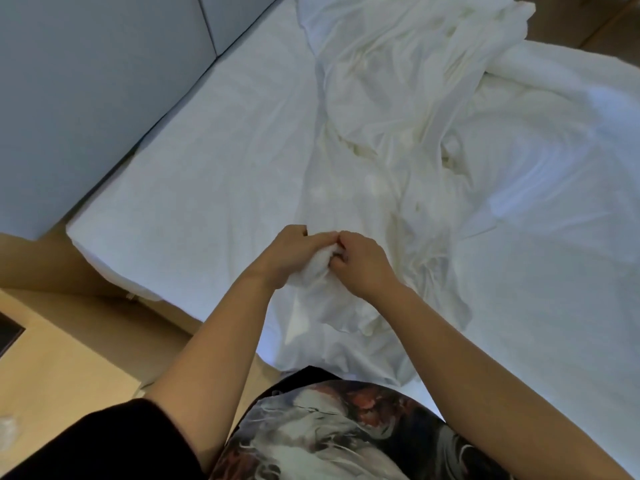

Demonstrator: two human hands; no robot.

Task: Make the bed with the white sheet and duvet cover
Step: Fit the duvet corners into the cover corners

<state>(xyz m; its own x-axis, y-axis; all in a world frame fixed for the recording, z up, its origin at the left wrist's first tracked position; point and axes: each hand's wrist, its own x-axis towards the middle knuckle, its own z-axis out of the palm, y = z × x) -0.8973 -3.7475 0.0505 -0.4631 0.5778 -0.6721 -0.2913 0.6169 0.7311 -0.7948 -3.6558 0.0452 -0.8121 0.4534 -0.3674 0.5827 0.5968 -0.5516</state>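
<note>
Forearms meet mid-frame: fingers of my left hand [291, 252] and right hand [363, 263] pinch a bunched corner of the duvet cover [381, 133]. Likely I'm hunting its edge, to spread it.

Matt creased cloth duvet cover [398, 133], sheet [225, 150]

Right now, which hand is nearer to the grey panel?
Left. The left hand grips the white fabric nearer the grey panel; the right hand grips it farther away.

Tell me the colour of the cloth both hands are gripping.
White; the cloth shows best in the head view.
</note>
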